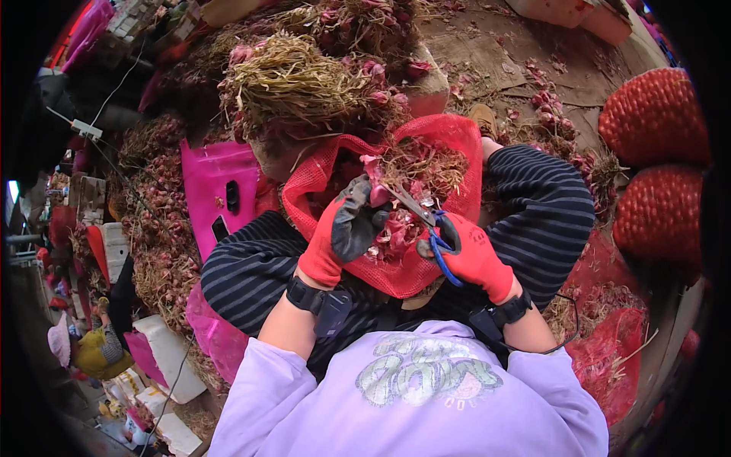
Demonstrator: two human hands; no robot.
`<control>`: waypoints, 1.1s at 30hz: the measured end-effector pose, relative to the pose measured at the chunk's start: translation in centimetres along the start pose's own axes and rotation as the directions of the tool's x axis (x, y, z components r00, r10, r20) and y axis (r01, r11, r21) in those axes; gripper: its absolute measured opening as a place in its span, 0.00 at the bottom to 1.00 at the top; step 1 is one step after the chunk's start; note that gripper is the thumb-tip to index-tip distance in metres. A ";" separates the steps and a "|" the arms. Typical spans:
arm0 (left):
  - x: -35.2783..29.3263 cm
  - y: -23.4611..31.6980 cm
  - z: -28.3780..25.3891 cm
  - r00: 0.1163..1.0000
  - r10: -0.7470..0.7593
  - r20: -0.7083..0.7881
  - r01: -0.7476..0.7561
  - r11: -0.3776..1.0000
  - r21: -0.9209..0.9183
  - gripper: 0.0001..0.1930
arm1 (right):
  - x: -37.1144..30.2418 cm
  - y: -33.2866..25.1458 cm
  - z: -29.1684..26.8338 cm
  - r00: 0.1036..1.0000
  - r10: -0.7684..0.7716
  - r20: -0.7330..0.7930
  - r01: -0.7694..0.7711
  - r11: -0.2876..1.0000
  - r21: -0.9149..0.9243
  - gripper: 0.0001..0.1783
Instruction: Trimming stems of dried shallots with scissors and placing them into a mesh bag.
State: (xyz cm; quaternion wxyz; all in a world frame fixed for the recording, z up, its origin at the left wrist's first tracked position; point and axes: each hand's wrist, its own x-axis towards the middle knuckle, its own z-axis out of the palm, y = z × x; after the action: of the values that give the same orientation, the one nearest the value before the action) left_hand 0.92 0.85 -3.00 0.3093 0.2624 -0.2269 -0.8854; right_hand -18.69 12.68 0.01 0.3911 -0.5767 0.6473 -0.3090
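Note:
Between my legs stands a red mesh bag (402,283), its mouth spread wide, with red shallots, loose skins and dry straw-like trimmings (426,164) inside. My left hand (344,228), in a red and dark-grey work glove, is closed around a pinkish-red shallot (377,192) above the bag. Gloved the same way, my right hand (478,253) grips blue-handled scissors (415,206) by their loops. The blades point up and left toward the shallot, close to it. Whether they touch it I cannot tell.
A big bundle of dried shallot stalks (293,80) lies just beyond the bag. Filled red net sacks (656,114) stack at the right. On the left are a pink sheet (205,179) holding a phone (220,228), heaped shallots (156,251), a white foam box (179,373) and another person (99,352).

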 end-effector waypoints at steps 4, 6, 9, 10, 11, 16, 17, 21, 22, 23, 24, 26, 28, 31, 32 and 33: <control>-0.2 0.4 1.0 0.997 -0.065 0.032 0.059 0.987 0.149 0.09 | 0.0 0.3 -0.3 0.999 0.010 -0.038 -0.013 0.997 -0.070 0.24; -0.2 0.5 1.5 0.999 -0.029 -0.020 0.033 0.970 0.239 0.09 | -0.1 1.3 -0.1 0.998 -0.004 -0.065 -0.009 0.981 -0.195 0.26; -0.3 0.0 1.4 0.998 0.053 -0.042 -0.041 0.967 0.251 0.11 | -0.2 1.3 0.2 0.997 -0.026 -0.077 0.007 0.971 -0.239 0.29; -0.2 -0.2 0.8 0.996 0.040 -0.074 -0.022 0.973 0.228 0.10 | -0.2 1.2 0.3 0.996 -0.033 -0.084 0.011 0.969 -0.248 0.29; 0.1 -0.4 0.0 0.994 0.026 -0.106 -0.004 0.979 0.204 0.10 | -0.2 1.1 0.4 0.995 -0.041 -0.091 0.016 0.966 -0.258 0.29; -0.2 -0.3 0.9 0.996 0.019 -0.088 -0.014 0.998 0.061 0.11 | 0.0 1.1 0.8 0.983 -0.089 -0.157 0.051 0.971 -0.234 0.24; -0.2 -0.5 0.7 0.996 0.026 -0.082 -0.022 0.999 0.046 0.12 | 0.0 1.1 0.8 0.986 -0.080 -0.148 0.045 0.974 -0.223 0.24; -0.5 -0.3 3.0 0.965 -0.134 -0.226 0.134 0.991 -0.017 0.13 | -0.1 1.4 1.8 0.986 -0.073 -0.152 0.022 0.948 -0.317 0.26; -0.5 -0.2 2.6 0.965 -0.177 -0.192 0.173 0.984 -0.037 0.14 | -0.1 1.1 1.9 0.982 -0.098 -0.162 0.041 0.947 -0.319 0.26; -0.4 -0.1 1.8 0.963 -0.219 -0.157 0.213 0.975 -0.055 0.15 | -0.1 0.8 2.0 0.978 -0.122 -0.172 0.061 0.945 -0.322 0.26; -0.2 -0.2 1.0 0.958 -0.260 -0.123 0.252 0.965 -0.073 0.17 | -0.1 0.6 2.1 0.973 -0.146 -0.181 0.081 0.942 -0.324 0.26; 0.2 -0.3 -0.2 0.897 -0.378 -0.228 0.347 0.923 -0.165 0.19 | 0.0 0.2 1.9 0.981 -0.133 -0.143 0.075 0.933 -0.352 0.26; 0.2 0.5 -0.5 0.857 -0.505 -0.106 0.476 0.853 -0.216 0.21 | 0.0 0.3 1.9 0.983 -0.135 -0.126 0.076 0.919 -0.387 0.26; 0.1 0.4 0.7 0.829 -0.440 -0.344 0.491 0.868 0.074 0.21 | 0.0 0.4 2.0 0.980 -0.151 -0.126 0.083 0.900 -0.427 0.27; 0.2 0.4 0.4 0.838 -0.463 -0.289 0.504 0.860 0.082 0.22 | -0.1 0.2 1.8 0.981 -0.146 -0.125 0.080 0.903 -0.422 0.28; 0.2 0.4 0.0 0.843 -0.484 -0.234 0.514 0.853 0.091 0.22 | -0.1 0.0 1.8 0.982 -0.143 -0.122 0.080 0.906 -0.416 0.28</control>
State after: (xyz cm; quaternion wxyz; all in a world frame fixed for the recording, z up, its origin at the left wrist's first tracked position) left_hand 0.94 0.40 -2.79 0.0687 0.4238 -0.1838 -0.8843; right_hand -17.17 12.88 -0.90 0.1937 -0.6571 0.6911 -0.2306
